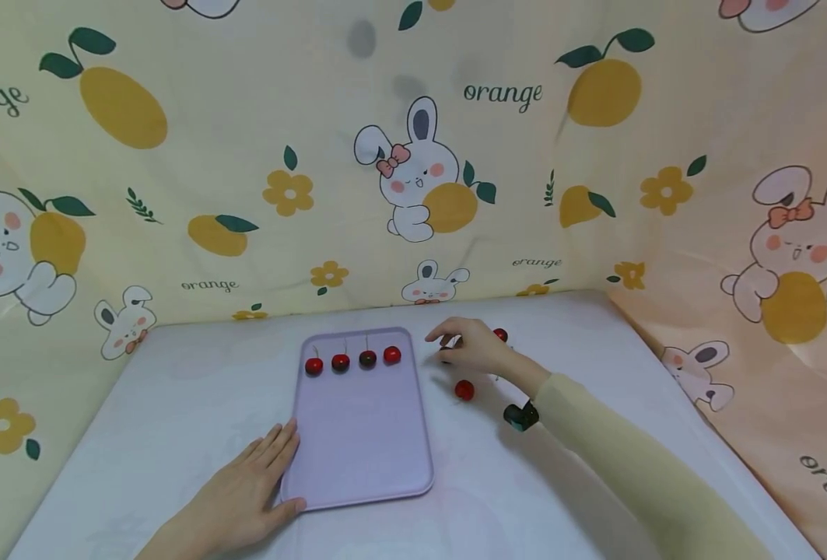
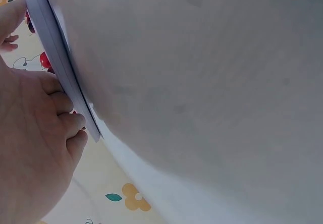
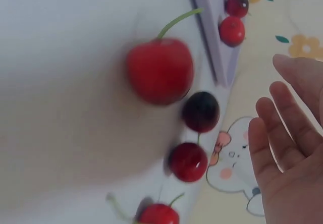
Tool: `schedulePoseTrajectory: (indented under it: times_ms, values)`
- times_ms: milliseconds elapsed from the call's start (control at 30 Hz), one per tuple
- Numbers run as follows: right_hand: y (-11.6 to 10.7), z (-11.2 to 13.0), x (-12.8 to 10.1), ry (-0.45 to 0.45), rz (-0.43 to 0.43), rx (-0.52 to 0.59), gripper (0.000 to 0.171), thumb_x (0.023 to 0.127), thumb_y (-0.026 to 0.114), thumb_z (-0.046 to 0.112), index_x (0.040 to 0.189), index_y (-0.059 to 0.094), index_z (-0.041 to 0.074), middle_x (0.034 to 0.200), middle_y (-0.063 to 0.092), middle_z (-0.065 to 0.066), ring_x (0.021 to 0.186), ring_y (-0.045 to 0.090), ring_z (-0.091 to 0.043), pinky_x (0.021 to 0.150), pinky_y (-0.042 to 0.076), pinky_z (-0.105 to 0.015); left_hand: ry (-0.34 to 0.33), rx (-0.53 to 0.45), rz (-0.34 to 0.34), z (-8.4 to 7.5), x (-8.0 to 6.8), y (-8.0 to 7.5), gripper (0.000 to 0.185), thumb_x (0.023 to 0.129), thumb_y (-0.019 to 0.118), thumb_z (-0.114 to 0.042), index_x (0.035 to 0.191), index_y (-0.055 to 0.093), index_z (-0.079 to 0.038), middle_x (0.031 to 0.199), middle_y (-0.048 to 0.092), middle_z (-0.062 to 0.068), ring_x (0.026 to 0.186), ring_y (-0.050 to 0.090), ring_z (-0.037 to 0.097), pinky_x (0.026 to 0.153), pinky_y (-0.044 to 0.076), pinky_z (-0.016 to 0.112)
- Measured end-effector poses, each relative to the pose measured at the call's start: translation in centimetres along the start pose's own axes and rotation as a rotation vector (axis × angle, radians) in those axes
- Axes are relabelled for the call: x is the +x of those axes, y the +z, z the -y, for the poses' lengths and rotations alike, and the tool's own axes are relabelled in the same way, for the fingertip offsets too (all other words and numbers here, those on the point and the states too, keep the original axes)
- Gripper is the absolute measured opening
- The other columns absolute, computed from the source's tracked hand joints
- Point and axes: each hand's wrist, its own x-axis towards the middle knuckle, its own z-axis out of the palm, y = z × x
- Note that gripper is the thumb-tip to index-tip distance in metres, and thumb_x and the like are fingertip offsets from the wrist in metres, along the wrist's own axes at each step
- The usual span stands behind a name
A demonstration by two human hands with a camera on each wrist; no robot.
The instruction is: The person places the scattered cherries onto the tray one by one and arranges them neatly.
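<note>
A row of several cherries [image 1: 340,362] lies along the far end of a pale purple tray [image 1: 364,435]. My left hand [image 1: 241,486] rests against the tray's left edge, its fingers extended along the rim and the thumb at the near corner. Right of the tray, my right hand [image 1: 472,348] hovers over loose cherries with loosely bent fingers. Nothing is in its grasp in the right wrist view. There, a large red cherry [image 3: 160,71] with a green stem is closest, beside a dark cherry [image 3: 201,111] and a redder one [image 3: 187,162].
A red cherry [image 1: 464,390] lies on the white table [image 1: 196,389] nearer me, and another cherry [image 1: 500,334] shows behind the right hand. A small dark object [image 1: 521,417] sits at the right wrist. Patterned cloth [image 1: 301,101] hangs around the table's back and sides.
</note>
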Motion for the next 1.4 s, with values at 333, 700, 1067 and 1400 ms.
schedulePoseTrajectory:
  times_ms: [333,700,1067,1400]
  values:
    - [-1.0,-1.8,-3.2,-0.038,0.049,-0.035,0.028,0.093,0.072,0.0,0.119,0.076,0.007,0.114,0.074,-0.009,0.102,0.066,-0.03,0.087,0.059,-0.041,-0.036,-0.018,0.039,-0.1,0.2,-0.1,0.095,0.095,0.059,-0.067,0.155,0.043,0.004,0.167,0.032,0.019,0.153,0.031,0.04,0.121,0.032,0.058]
    - [-0.7,-2.4,-5.2,-0.036,0.177,-0.01,0.035,0.092,0.067,-0.004,0.123,0.077,0.012,0.126,0.074,0.001,0.114,0.069,-0.02,0.094,0.059,-0.036,-0.043,-0.011,0.044,0.0,0.2,0.1,0.095,0.095,0.058,-0.068,0.156,0.042,0.003,0.168,0.031,0.017,0.154,0.03,0.039,0.122,0.032,0.057]
    - [-0.3,-2.2,-5.9,0.016,0.206,-0.002,0.034,0.093,0.072,-0.004,0.119,0.078,0.016,0.121,0.074,0.004,0.105,0.068,-0.015,0.087,0.057,-0.026,-0.051,-0.016,0.056,-0.1,0.4,0.1,0.095,0.094,0.058,-0.069,0.156,0.042,0.003,0.168,0.031,0.016,0.154,0.031,0.039,0.121,0.032,0.058]
    - [0.0,-2.7,-6.1,-0.02,0.203,0.03,0.026,0.093,0.076,0.001,0.116,0.078,0.013,0.116,0.074,0.003,0.099,0.067,-0.013,0.089,0.059,-0.032,-0.053,-0.008,0.038,-0.2,0.3,0.0,0.094,0.094,0.06,-0.067,0.156,0.043,0.003,0.168,0.032,0.016,0.154,0.031,0.038,0.121,0.033,0.057]
